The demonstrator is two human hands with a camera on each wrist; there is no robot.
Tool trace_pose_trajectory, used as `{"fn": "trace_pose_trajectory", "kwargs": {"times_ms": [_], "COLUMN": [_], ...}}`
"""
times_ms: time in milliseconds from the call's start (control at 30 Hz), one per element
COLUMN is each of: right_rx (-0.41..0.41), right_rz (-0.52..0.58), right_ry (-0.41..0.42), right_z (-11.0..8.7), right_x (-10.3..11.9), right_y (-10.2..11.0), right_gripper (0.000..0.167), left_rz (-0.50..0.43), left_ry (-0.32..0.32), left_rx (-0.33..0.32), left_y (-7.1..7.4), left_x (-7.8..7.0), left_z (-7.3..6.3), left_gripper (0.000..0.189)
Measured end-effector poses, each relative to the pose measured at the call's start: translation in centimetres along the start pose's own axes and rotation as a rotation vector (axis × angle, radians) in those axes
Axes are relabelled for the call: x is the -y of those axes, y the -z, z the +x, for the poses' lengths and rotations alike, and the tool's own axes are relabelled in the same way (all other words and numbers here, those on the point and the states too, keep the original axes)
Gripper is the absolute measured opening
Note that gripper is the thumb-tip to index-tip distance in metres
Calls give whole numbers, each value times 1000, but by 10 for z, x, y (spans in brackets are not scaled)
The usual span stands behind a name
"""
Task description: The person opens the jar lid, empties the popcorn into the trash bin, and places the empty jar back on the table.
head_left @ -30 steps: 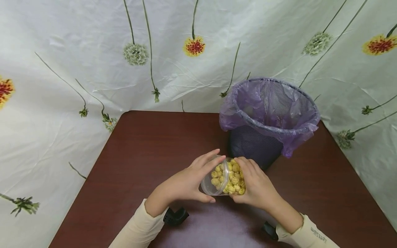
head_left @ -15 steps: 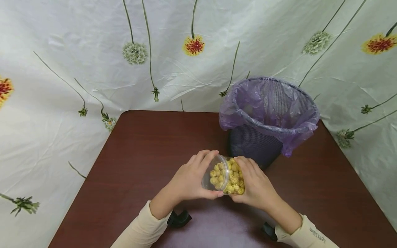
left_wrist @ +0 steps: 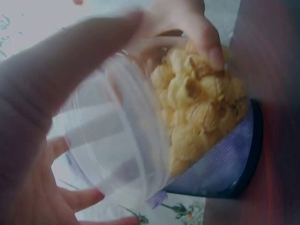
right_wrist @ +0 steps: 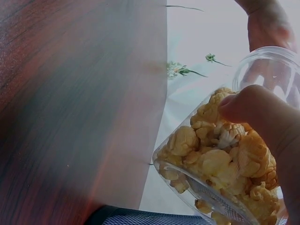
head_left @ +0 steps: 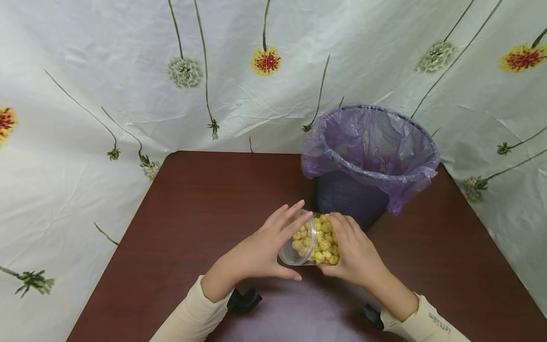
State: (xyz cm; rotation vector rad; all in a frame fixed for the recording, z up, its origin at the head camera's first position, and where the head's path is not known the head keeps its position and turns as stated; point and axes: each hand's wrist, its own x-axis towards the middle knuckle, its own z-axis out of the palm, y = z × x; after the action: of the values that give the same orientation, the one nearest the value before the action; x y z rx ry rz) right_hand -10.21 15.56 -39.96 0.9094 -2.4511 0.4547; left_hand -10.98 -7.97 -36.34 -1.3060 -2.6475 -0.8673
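Observation:
A clear plastic jar of yellow popcorn [head_left: 325,243] lies tilted on its side above the table, its lid end pointing left. My right hand [head_left: 356,254] grips the jar's base end; in the right wrist view the thumb [right_wrist: 255,105] presses along its wall. Around the clear lid [left_wrist: 112,136], my left hand [head_left: 265,249] spreads its fingers and thumb wide, curled on nothing. The lid end holds no popcorn, while the pieces [right_wrist: 215,154] fill the base end.
Behind the jar stands a dark mesh wastebasket [head_left: 348,197] lined with a purple plastic bag [head_left: 410,194]. The reddish-brown table [head_left: 205,199] meets a white flowered cloth [head_left: 128,61] at the back and sides.
Half a second ago the left fingers and thumb closed round the lid; now they are spread off it. The right hand keeps its grip, and the jar has barely moved.

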Motion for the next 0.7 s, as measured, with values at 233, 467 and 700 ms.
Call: {"fn": "trace_pose_trajectory", "kwargs": {"times_ms": [233, 467, 700], "right_rx": [-10, -48, -42], "right_rz": [16, -6, -20], "right_ry": [10, 29, 32], "right_z": [-2, 2, 2], "right_x": [-1, 0, 0], "right_y": [-2, -3, -2], "right_gripper": [101, 101, 101], "left_rz": [68, 89, 60], "left_ry": [-51, 162, 361], "left_rx": [-34, -109, -94], "left_y": [0, -3, -3], "left_x": [5, -2, -9], "left_z": [1, 2, 1], "left_gripper": [99, 100, 111]}}
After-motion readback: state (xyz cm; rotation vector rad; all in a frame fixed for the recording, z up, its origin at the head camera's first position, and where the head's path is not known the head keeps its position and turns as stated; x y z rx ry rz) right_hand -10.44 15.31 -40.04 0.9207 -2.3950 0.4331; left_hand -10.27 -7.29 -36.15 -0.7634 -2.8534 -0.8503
